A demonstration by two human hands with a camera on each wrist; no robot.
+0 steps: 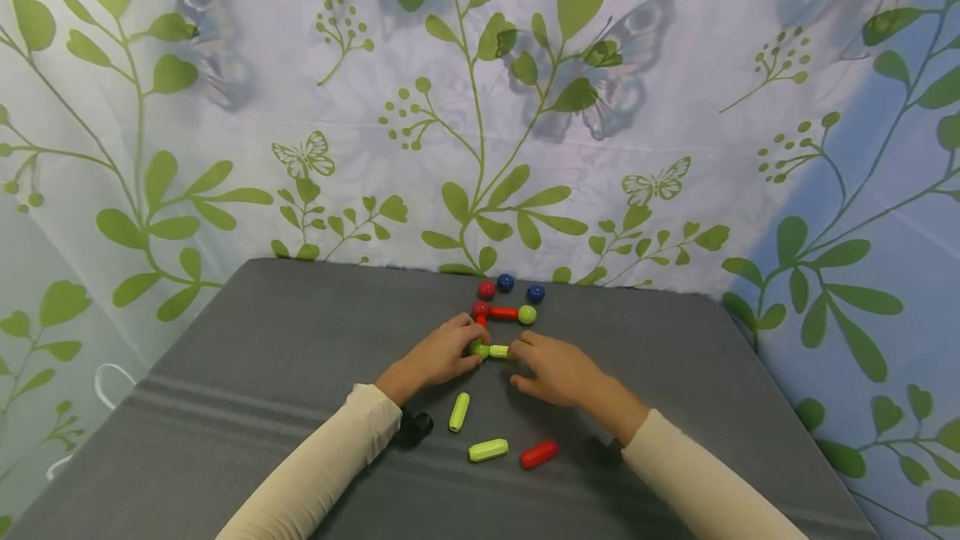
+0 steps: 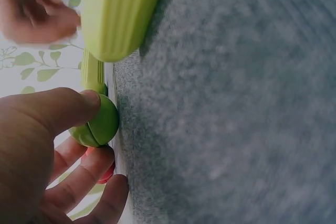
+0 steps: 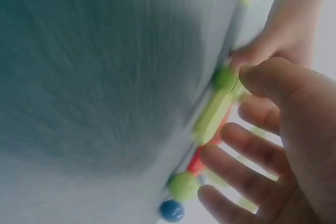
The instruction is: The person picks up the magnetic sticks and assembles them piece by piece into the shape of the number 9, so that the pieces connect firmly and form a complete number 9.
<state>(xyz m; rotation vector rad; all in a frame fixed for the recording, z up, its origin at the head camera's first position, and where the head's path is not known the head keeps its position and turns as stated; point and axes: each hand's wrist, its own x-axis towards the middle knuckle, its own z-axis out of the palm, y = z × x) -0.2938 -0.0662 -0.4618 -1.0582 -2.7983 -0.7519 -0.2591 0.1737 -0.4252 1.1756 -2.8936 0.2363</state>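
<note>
My left hand (image 1: 441, 350) pinches a green ball (image 2: 107, 121) between thumb and fingers, low over the grey table. From that ball a yellow-green rod (image 1: 498, 351) points right, and a red rod (image 1: 482, 321) runs back to a red ball (image 1: 481, 308). Another red rod (image 1: 504, 312) joins the red ball to a lighter green ball (image 1: 528, 314). Beside the yellow-green rod's right end is my right hand (image 1: 557, 367). In the right wrist view its fingers (image 3: 252, 140) are spread and loosely bent, with nothing gripped; that view is blurred.
Behind the joined pieces lie a loose red ball (image 1: 487, 289) and two blue balls (image 1: 506, 282). Nearer me are two yellow-green rods (image 1: 488, 450), a red rod (image 1: 539, 454) and a black object (image 1: 417, 426) by my left sleeve. A patterned curtain (image 1: 480, 123) hangs behind the table (image 1: 300, 340).
</note>
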